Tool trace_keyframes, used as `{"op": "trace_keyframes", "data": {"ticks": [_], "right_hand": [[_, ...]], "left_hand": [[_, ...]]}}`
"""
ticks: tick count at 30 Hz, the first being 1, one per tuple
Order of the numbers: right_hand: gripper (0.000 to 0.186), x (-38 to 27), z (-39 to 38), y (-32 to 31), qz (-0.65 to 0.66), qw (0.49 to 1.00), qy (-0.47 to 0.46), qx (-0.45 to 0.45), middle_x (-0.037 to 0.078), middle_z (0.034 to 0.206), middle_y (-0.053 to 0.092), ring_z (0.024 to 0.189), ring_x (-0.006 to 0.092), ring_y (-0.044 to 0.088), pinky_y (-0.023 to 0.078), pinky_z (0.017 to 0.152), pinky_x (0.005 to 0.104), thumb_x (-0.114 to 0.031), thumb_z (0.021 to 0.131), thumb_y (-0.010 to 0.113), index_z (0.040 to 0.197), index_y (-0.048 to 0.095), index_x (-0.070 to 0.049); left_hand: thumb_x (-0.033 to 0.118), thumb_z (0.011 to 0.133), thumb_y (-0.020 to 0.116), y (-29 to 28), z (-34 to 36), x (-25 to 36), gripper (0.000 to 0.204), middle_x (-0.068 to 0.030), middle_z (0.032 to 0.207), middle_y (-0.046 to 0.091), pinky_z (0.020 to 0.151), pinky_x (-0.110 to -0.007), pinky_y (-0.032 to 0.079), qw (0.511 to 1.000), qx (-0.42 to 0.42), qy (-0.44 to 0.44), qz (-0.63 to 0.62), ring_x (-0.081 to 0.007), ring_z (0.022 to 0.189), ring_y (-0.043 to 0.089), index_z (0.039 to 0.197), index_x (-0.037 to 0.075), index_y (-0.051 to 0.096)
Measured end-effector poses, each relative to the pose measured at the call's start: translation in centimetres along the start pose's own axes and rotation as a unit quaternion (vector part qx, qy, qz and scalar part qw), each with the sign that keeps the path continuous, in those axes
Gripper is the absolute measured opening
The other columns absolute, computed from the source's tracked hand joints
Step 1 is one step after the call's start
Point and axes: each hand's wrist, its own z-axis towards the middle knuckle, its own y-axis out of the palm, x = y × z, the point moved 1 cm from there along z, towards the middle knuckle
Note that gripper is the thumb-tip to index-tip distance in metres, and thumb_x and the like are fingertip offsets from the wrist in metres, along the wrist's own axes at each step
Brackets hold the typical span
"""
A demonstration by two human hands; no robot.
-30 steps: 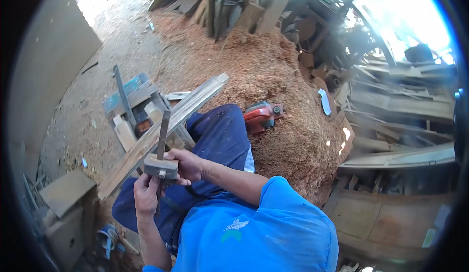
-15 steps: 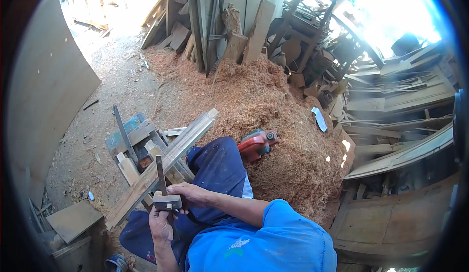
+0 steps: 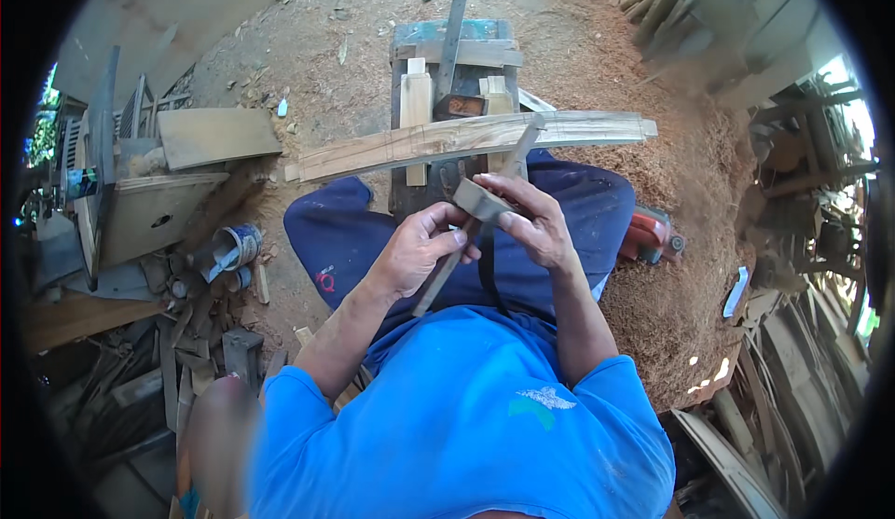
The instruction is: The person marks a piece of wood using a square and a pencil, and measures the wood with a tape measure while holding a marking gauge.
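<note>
Between my hands, above my lap, is a wooden marking gauge (image 3: pixel 482 201), a thick block on a long stem that slants up to the right. My left hand (image 3: pixel 419 247) grips it at the block's lower left, thumb and fingers closed. My right hand (image 3: pixel 539 225) wraps the block's right side. Just beyond, a long timber (image 3: pixel 373 149) with pencilled lines and a tenon at its right end lies across a low bench (image 3: pixel 401 99). The stem's upper end overlaps the timber in view; I cannot tell if they touch.
Shorter wood pieces (image 3: pixel 415 109) and a dark flat strip (image 3: pixel 454 34) rest on the bench. A red power planer (image 3: pixel 645 235) sits in shavings right of my knee. To the left stand a paint-smeared bucket (image 3: pixel 238 247) and boards (image 3: pixel 216 135). Stacked timber (image 3: pixel 802 370) lines the right.
My view has swung left and down, so the bench now appears straight ahead. Both hands still hold the marking gauge, whose stem has tilted from near upright to a slant.
</note>
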Motion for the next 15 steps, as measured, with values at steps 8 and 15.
{"op": "trace_keyframes", "data": {"ticks": [8, 15], "right_hand": [[0.079, 2.1, -0.9, 0.2, 0.164, 0.986, 0.010, -0.043, 0.021, 0.155, 0.050, 0.143, 0.0316, 0.049, 0.033, 0.122, 0.0433, -0.014, 0.077, 0.053, 0.153, 0.045, 0.003], [0.089, 1.0, -0.8, 2.4, 0.227, 0.973, -0.010, -0.038, 0.022, 0.162, 0.039, 0.149, 0.0339, 0.040, 0.030, 0.123, 0.0478, -0.031, 0.079, 0.077, 0.155, 0.042, 0.000]], "left_hand": [[0.000, 0.093, 0.073, 1.5, -1.6, 0.5, 0.025, -0.0072, 0.105, 0.066, 0.075, -0.024, 0.056, 0.976, 0.042, 0.145, 0.157, -0.0122, 0.088, 0.068, 0.117, -0.006, 0.066], [-0.001, 0.088, 0.078, 2.2, -2.7, 2.4, 0.023, -0.0072, 0.102, 0.064, 0.072, -0.023, 0.053, 0.917, 0.064, 0.196, 0.342, -0.0087, 0.088, 0.066, 0.103, -0.005, 0.061]]}}
